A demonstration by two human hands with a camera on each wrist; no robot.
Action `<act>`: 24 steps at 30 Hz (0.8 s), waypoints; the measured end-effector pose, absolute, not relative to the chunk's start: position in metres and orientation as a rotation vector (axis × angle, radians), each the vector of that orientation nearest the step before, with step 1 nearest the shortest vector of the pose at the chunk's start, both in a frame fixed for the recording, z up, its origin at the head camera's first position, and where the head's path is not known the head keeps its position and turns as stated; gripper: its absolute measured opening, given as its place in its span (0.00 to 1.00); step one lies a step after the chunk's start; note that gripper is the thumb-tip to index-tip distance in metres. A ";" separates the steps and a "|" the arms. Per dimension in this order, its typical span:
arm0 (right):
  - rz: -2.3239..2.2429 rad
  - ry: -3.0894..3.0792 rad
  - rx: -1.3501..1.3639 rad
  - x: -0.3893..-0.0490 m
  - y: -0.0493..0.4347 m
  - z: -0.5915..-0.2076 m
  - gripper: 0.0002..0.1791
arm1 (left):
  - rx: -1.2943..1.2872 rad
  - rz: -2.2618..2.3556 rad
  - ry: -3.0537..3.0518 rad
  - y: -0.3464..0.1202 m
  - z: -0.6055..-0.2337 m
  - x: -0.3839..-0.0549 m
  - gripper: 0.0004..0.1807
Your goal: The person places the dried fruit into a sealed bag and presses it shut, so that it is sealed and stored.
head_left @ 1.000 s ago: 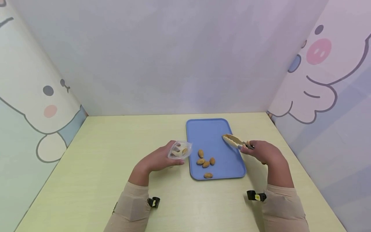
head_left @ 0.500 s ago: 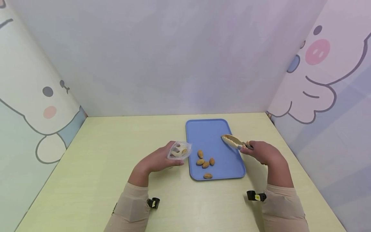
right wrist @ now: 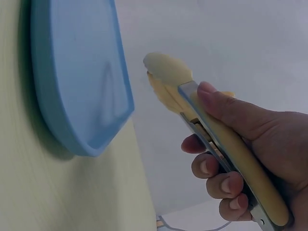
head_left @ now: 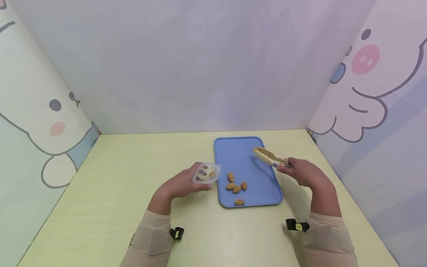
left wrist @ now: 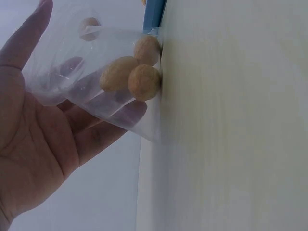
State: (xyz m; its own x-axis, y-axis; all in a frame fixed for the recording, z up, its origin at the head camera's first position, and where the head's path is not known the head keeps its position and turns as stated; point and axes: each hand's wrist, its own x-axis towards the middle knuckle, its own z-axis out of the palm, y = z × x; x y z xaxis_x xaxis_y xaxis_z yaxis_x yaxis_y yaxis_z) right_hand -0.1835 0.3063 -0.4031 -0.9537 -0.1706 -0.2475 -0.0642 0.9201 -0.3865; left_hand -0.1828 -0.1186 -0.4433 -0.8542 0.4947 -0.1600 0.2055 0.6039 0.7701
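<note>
In the head view my left hand (head_left: 186,182) holds a clear plastic bag (head_left: 216,171) by its mouth, beside the tray's left edge. Several brown, oval nuts (left wrist: 118,73) lie inside it, low against the table in the left wrist view. My right hand (head_left: 305,173) grips a pair of tongs (right wrist: 240,154) with cream tips, fingers and thumb round the handles. The tips hover over the right side of the blue tray (head_left: 233,152), nearly together; a brownish patch shows at their end, and I cannot tell if it is a nut. Several loose nuts (head_left: 231,186) lie on the tray's near left part.
A pale wooden table (head_left: 133,159) carries the tray. Behind it stands a grey wall (head_left: 200,74), and panels with cartoon animals (head_left: 367,59) close off both sides.
The tongs in my right hand have risen from the tray's surface and shifted slightly away from me. My left hand and the bag stay in place.
</note>
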 end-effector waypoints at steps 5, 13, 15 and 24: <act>-0.587 2.854 -0.220 -0.182 0.307 -0.402 0.27 | 0.570 1.111 2.478 -0.119 -0.443 -0.183 0.43; -0.579 2.944 -0.254 -0.180 0.302 -0.394 0.27 | 0.571 1.117 2.475 -0.119 -0.444 -0.184 0.42; -0.580 2.966 -0.256 -0.180 0.300 -0.392 0.27 | 0.571 1.118 2.473 -0.119 -0.445 -0.184 0.42; -0.603 3.051 -0.266 -0.178 0.297 -0.386 0.27 | 0.568 1.115 2.475 -0.119 -0.445 -0.184 0.41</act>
State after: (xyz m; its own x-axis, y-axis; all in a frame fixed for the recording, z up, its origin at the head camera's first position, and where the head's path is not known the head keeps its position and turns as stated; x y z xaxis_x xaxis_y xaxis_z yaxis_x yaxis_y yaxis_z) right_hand -0.1775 0.2972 -0.3865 -0.9853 -0.1704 0.0134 -0.1627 0.9109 -0.3792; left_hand -0.1844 -0.1192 -0.4448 -0.8521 0.4979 -0.1617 0.2086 0.6063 0.7674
